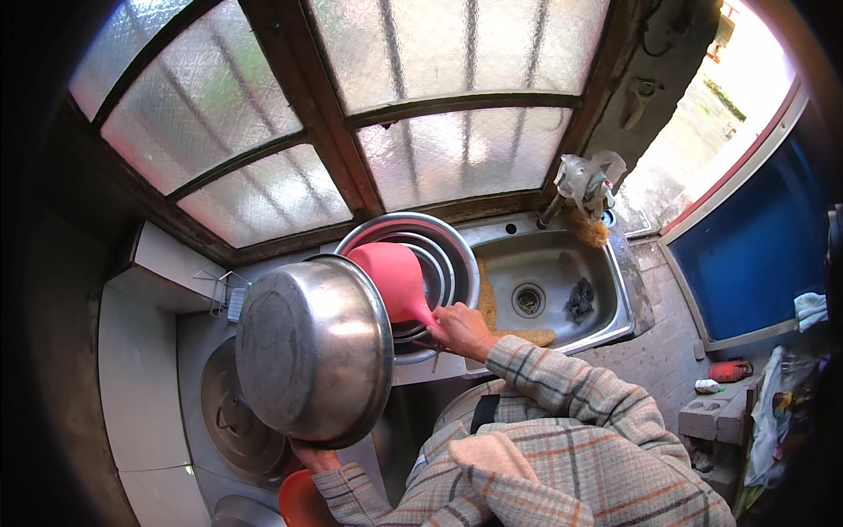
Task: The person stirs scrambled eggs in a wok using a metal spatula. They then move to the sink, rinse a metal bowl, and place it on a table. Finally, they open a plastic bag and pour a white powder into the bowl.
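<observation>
My left hand (317, 456) grips the lower rim of a large stainless steel basin (313, 356). The basin is tipped onto its side, its scuffed bottom turned to the left, so its inside is hidden. In my right hand (463, 331) is the handle of a pink plastic water dipper (390, 277). The dipper's bowl lies over a nest of metal basins (471, 267) and partly behind the tilted basin's rim. Whether the dipper touches either is not clear. Those nested basins stand on the counter, left of a stainless steel sink (560, 263).
A dark scrubbing pad (580, 302) lies in the sink near the drain (529, 300). Tan loofah pieces (523, 337) rest along its edge. The faucet is wrapped in a plastic bag (588, 181). At left are a round metal lid (230, 412), a wire rack (230, 296) and a red bowl (306, 502).
</observation>
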{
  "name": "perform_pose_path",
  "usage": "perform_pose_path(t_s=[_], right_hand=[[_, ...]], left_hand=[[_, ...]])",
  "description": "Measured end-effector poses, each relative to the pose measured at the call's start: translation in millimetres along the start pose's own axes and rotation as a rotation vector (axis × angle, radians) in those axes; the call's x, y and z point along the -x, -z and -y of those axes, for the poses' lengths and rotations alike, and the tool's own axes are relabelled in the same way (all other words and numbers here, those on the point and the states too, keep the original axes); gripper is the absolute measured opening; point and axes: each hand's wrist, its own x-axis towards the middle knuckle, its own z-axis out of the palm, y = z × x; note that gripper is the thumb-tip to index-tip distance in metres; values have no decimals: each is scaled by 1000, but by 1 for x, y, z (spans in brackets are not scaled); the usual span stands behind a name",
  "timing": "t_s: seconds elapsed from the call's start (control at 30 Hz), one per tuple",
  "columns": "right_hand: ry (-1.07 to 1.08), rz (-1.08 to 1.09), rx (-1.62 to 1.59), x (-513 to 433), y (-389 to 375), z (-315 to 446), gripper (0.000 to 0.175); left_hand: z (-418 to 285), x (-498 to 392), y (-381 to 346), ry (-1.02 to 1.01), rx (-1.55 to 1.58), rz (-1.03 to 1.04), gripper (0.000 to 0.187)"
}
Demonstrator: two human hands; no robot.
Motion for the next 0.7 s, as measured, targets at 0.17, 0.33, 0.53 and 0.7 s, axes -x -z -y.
perform_pose_path(t_s=[0.17,0.33,0.53,0.7], right_hand=[[-7,-32,-51,-2,8,-3,30],[-52,-153,-308,-9,19,-18,25],[-278,-169,-570,-25,19,-35,21],[-293,-33,-488,-57,4,-55,17]], left_hand=[[1,-3,12,-436,-866,118,45],[-2,20,12,-533,-1227,205,55],[-9,-7,14,-668,-1232,302,50],[-3,-3,7,-564,-1077,258,57]])
